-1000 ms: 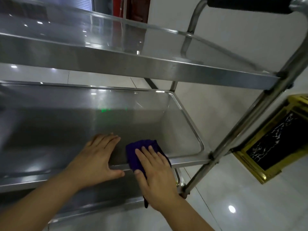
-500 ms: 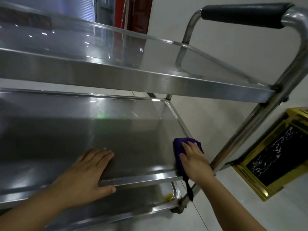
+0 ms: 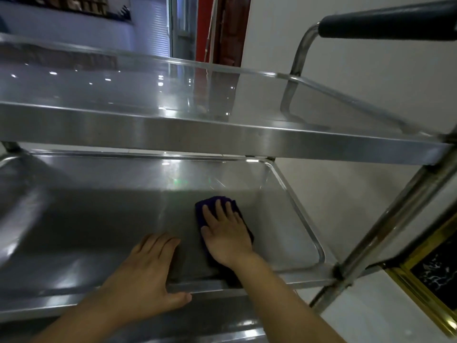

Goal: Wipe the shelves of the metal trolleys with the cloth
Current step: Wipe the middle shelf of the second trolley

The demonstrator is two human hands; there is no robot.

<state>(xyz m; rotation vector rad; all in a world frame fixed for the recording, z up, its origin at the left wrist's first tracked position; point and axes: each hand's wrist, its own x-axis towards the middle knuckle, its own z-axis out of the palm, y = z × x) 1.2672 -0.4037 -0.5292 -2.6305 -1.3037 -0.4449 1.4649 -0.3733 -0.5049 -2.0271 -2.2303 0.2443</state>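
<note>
Right hand (image 3: 226,240) has slid the cloth (image 3: 211,201) from the right rim (image 3: 303,219) inward onto the middle shelf (image 3: 99,219), fingers flat, pressing it. Left hand (image 3: 148,273) still braces the front rim (image 3: 210,284), fingers straight. Wiping looks mid-pass.

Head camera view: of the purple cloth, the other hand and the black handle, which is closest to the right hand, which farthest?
1. The purple cloth, directly under the right hand, pressed flat on the middle shelf.
2. The left hand, just beside it, on the shelf's front edge.
3. The black handle, farthest, high at the trolley's upper right.
</note>
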